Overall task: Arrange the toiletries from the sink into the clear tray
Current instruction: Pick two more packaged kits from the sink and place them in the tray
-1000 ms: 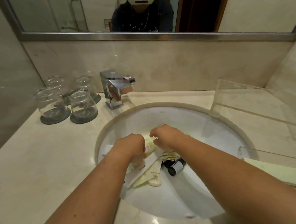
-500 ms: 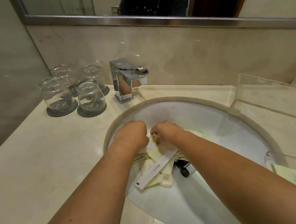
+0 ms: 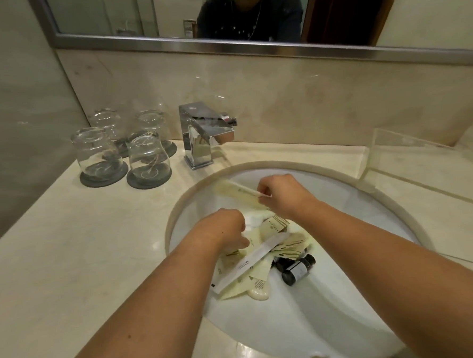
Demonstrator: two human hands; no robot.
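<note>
The sink holds cream sachets, a long white packet and 2 dark bottles. The right hand pinches a pale packet above the basin; the left hand grips sachets in the pile. The clear tray stands on the counter at right.

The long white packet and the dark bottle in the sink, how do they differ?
The long white packet is pale, flat and slender; the dark bottle is round and short, with a label. The packet rests on top of the sachets, the bottle lies directly on the basin. Both lie in the sink, ungrasped.
</note>
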